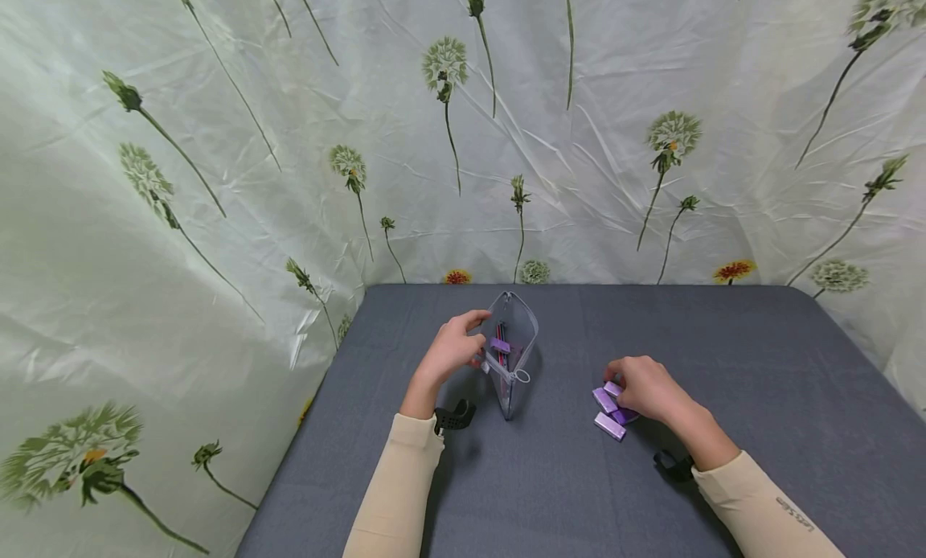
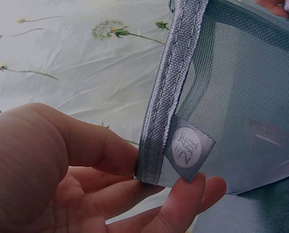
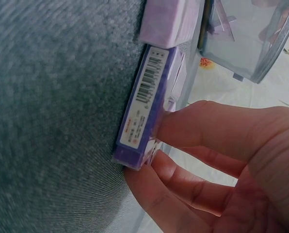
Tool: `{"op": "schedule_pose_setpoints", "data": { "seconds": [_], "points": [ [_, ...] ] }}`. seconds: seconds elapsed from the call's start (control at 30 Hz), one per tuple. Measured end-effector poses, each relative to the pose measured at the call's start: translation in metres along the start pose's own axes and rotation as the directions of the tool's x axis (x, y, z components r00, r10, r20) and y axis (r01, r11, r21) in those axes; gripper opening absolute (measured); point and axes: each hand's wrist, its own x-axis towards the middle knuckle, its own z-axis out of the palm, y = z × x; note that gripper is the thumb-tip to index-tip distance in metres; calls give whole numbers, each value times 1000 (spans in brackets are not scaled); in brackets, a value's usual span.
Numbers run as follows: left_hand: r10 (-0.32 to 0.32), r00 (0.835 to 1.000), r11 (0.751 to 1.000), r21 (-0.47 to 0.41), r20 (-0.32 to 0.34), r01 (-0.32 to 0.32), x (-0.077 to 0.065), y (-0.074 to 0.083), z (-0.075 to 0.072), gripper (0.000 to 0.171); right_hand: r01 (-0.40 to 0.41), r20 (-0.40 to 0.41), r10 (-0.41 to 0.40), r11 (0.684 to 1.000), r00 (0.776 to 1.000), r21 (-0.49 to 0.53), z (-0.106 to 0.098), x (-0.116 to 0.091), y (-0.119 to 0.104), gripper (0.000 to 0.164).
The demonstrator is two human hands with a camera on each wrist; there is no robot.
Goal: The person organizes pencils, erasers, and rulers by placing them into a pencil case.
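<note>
My left hand (image 1: pixel 452 350) pinches the side edge of a grey mesh zip pouch (image 2: pixel 246 82), beside its small fabric tag (image 2: pixel 187 148). The pouch gapes at the top, with a purple box (image 1: pixel 500 346) and thin dark and red sticks (image 1: pixel 501 330) inside. On the right, my right hand (image 1: pixel 646 387) reaches over several small purple boxes lying close together. Its thumb and fingers pinch a purple box with a barcode label (image 3: pixel 145 97), low over the cloth. A paler lilac box (image 3: pixel 166 22) lies right by it, and another lilac box (image 1: pixel 610 426) sits nearest me.
Dark grey cloth covers the table (image 1: pixel 550 477). A white curtain with dandelion prints (image 1: pixel 579 188) hangs behind the table and along its left side. The pouch's zip ring (image 1: pixel 522 376) hangs at its near end. Black straps (image 1: pixel 456 414) circle both wrists.
</note>
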Motion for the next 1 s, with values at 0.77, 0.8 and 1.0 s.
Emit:
{"op": "schedule_pose_setpoints", "data": {
  "seconds": [0.77, 0.8, 1.0],
  "points": [
    [-9, 1000, 1000, -1, -1, 9, 1, -1, -1, 53, 26, -58, -25, 999, 998, 19, -4, 9, -4, 30],
    [-9, 1000, 1000, -1, -2, 9, 1, -1, -1, 53, 27, -63, -25, 999, 998, 22, -5, 10, -5, 30],
    [-9, 1000, 1000, -2, -2, 9, 0, 0, -1, 53, 41, -95, -37, 999, 995, 31, -8, 13, -11, 28]
  ]
}}
